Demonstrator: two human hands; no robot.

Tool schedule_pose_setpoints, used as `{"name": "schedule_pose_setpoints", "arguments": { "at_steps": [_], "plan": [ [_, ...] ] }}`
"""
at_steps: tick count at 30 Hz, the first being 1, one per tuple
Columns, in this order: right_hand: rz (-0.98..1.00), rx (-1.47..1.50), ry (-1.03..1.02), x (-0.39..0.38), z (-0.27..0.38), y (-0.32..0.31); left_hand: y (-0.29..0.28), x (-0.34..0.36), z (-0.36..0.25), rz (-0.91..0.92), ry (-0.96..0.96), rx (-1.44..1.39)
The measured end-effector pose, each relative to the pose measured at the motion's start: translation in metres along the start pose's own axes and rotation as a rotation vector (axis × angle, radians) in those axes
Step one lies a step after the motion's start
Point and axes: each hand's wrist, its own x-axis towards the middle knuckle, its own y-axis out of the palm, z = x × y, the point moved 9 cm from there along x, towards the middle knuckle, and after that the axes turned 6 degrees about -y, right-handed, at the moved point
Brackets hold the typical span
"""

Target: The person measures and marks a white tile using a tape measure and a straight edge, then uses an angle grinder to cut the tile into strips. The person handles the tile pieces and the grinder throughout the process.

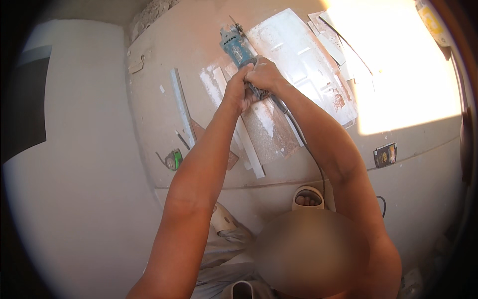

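A dusty teal angle grinder point(238, 51) is held out in front of me, its head and disc pointing away. My right hand point(265, 74) is closed around the rear of its body. Beside it, my left hand point(237, 90) is closed on the back end too, with its fingers partly hidden. A dark power cord point(303, 137) runs from the grinder back toward my foot. Below the tool lie a long pale strip point(251, 149) and a brown dusty board point(269, 132). A large white-dusted panel point(298, 60) is just right of the grinder.
To the left lie a grey metal bar point(182, 102), a green tape measure point(174, 159) and a thin dark marker or pencil point(182, 140). A small black box point(385, 155) sits at the right. Thin offcuts point(331, 42) lie by the sunlit patch. A white wall point(89, 99) bounds the left.
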Motion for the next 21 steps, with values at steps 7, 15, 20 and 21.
{"name": "schedule_pose_setpoints", "arguments": {
  "at_steps": [7,15,20,21],
  "plan": [
    [0.037,-0.002,0.023,0.0,0.0011,0.0005,-0.0031,0.0025,0.0001,-0.031,0.002,-0.005],
    [0.046,-0.006,0.044,-0.0013,0.0026,-0.0023,0.003,0.0035,-0.0013,0.042,0.004,0.003],
    [0.051,0.037,0.073,-0.0039,0.0021,-0.0024,0.0039,-0.0007,-0.0022,0.009,-0.006,0.034],
    [0.045,0.045,0.081,-0.0041,0.0012,-0.0024,0.0041,-0.0015,-0.0016,0.004,-0.012,0.038]
  ]
}}
